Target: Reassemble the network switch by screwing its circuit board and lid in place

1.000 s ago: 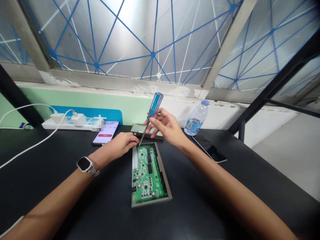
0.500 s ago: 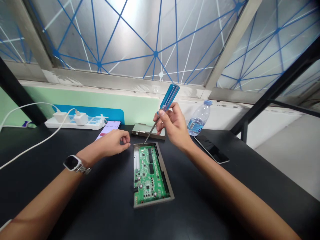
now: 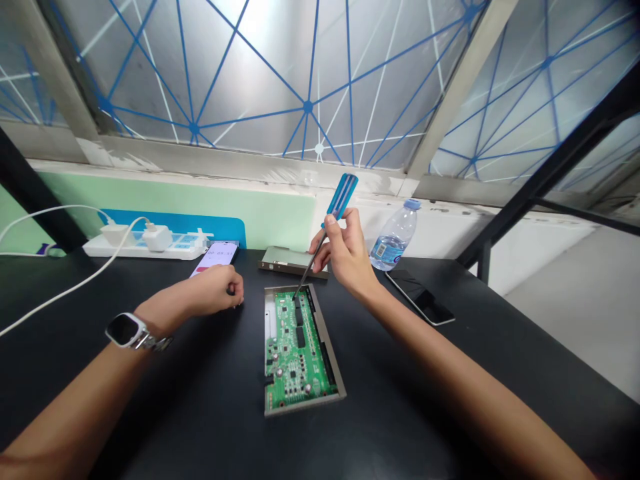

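Note:
A green circuit board (image 3: 299, 350) lies in an open grey metal case (image 3: 341, 387) on the black table. My right hand (image 3: 345, 257) grips a blue-handled screwdriver (image 3: 340, 197), its tip resting on the board's far end. My left hand (image 3: 215, 297), a watch on its wrist, rests on the table left of the case with fingers pinched together. What the fingers hold, if anything, is too small to see.
The grey case lid (image 3: 290, 260) lies behind the case. A lit phone (image 3: 215, 257) and a white power strip (image 3: 145, 245) with chargers and cables sit at the back left. A water bottle (image 3: 395, 237) and a dark phone (image 3: 420, 297) are at the right.
My left hand drew back leftward from the case's far corner to the table. The screwdriver tip shifted from the case's corner onto the board.

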Demonstrator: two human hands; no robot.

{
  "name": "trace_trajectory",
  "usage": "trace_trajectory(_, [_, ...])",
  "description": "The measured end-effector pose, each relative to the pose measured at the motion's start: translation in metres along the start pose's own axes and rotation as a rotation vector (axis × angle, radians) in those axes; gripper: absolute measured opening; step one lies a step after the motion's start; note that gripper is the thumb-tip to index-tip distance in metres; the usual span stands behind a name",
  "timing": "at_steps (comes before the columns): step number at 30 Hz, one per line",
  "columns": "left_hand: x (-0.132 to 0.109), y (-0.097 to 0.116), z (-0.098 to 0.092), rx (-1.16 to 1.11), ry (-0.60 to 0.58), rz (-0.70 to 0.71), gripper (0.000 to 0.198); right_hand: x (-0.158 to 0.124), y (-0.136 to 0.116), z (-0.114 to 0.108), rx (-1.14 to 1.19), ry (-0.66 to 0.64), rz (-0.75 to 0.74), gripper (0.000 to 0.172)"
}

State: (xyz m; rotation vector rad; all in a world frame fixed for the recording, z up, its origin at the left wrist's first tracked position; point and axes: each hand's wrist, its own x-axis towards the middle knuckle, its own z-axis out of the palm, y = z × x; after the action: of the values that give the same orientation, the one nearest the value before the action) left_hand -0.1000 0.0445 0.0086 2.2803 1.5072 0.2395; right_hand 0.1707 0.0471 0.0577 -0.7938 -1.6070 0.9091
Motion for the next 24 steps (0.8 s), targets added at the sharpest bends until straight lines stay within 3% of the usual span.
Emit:
trace_trajectory(4, [0.001, 0.024, 0.008, -0.107, 0.157, 0.101, 0.018, 0.002, 0.005, -0.002, -0.023, 0.029, 0.001, 0.038])
trace_trajectory(7, [0.002, 0.045, 0.02, -0.251, 0.194, 0.141, 0.02, 0.003, 0.008, -0.003, -0.03, 0.052, -0.013, 0.039])
trace_trajectory(11, [0.001, 0.064, 0.03, -0.279, 0.253, 0.117, 0.019, 0.004, 0.011, -0.004, -0.026, 0.107, -0.025, 0.035])
trace_trajectory(24, [0.001, 0.07, 0.038, -0.296, 0.235, 0.071, 0.021, 0.006, 0.007, -0.006, 0.036, 0.187, -0.017, 0.025])
